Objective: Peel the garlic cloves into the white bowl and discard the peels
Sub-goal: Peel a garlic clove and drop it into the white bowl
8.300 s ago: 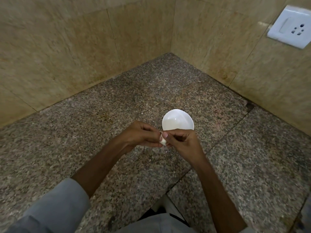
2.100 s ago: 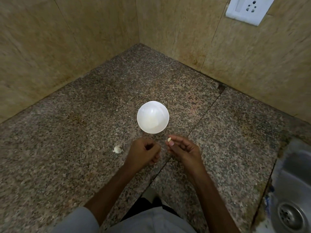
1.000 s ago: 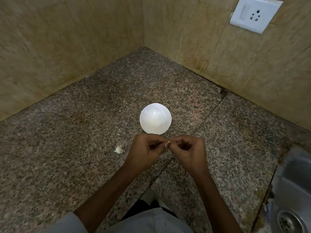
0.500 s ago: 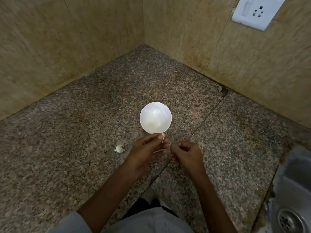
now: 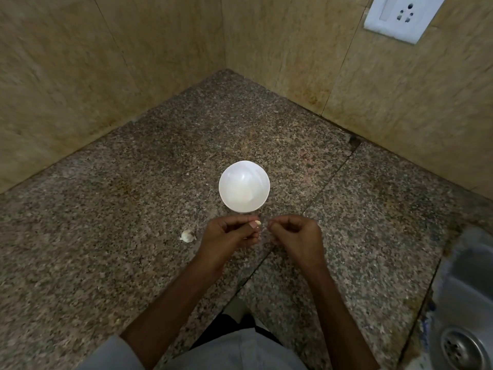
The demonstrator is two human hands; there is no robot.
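Note:
The white bowl (image 5: pixel 244 186) stands on the granite counter (image 5: pixel 133 222) just beyond my hands. My left hand (image 5: pixel 229 237) pinches a small pale garlic clove (image 5: pixel 257 223) between thumb and fingertips. My right hand (image 5: pixel 296 236) hovers a few centimetres to its right, fingers curled, fingertips pinched together; whether a bit of peel is between them I cannot tell. A garlic piece with papery skin (image 5: pixel 188 235) lies on the counter left of my left hand. The bowl's inside is too bright to make out its contents.
Tiled walls meet in a corner behind the bowl. A white socket plate (image 5: pixel 397 16) is on the right wall. A steel sink (image 5: pixel 464 316) with a drain sits at the lower right. The counter's front edge is under my forearms.
Since half a second ago my hands have come closer together and level, and the clove stays in my left fingertips. The bowl and the garlic piece on the counter have not moved.

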